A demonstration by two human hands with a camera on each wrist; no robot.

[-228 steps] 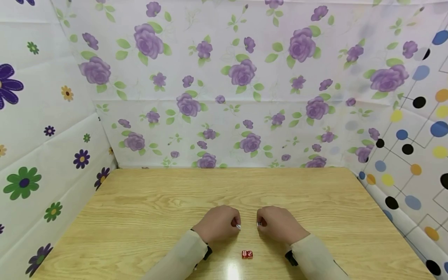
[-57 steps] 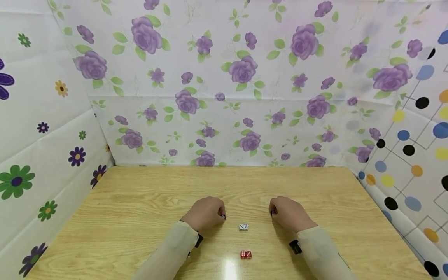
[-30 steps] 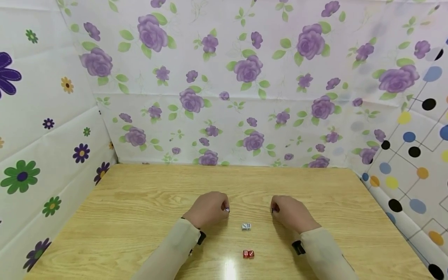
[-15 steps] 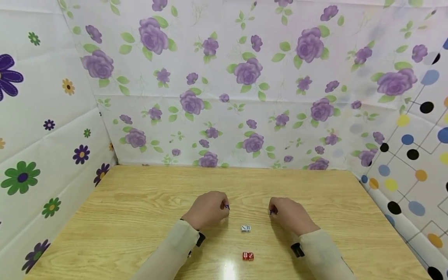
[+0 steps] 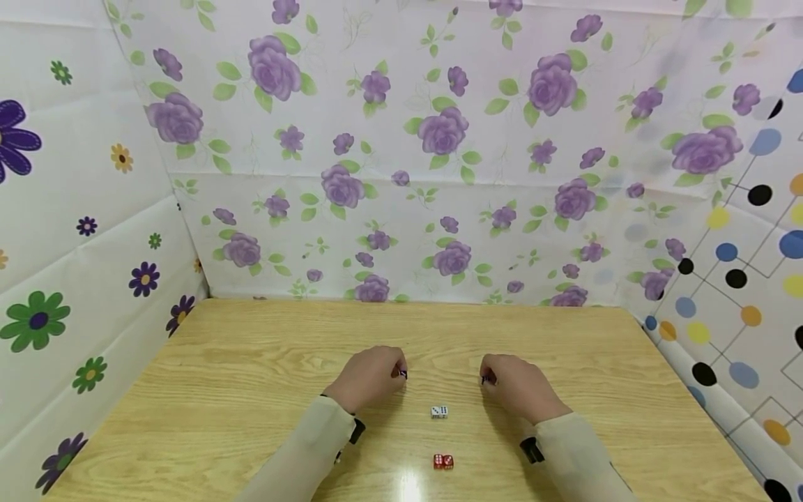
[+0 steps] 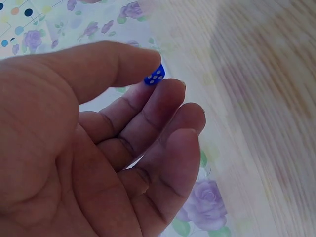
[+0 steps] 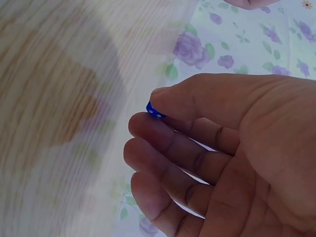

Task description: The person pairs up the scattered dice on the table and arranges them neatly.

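Note:
My left hand (image 5: 369, 376) pinches a blue die (image 6: 155, 76) with white dots between thumb and fingertip, low over the wooden table. Opposite it, my right hand (image 5: 521, 385) grips another blue die (image 7: 154, 111) the same way, its lower part only showing past the thumb. A gap separates the two hands. In front of that gap, nearer to me, two white dice (image 5: 436, 411) with dark dots sit side by side. Closer still is a pair of red dice (image 5: 438, 461) with white dots, also side by side and roughly in line with the white ones.
The wood-grain table (image 5: 263, 348) extends around the hands. A rose-printed cloth (image 5: 401, 230) hangs at its back edge. Patterned cloths enclose the left and right sides. Light glares on the tabletop (image 5: 410, 484) near the front.
Earliest, each hand held a white die; those dice now lie paired on the table and the hands hold blue dice, farther apart. Over the last second the hands have barely moved.

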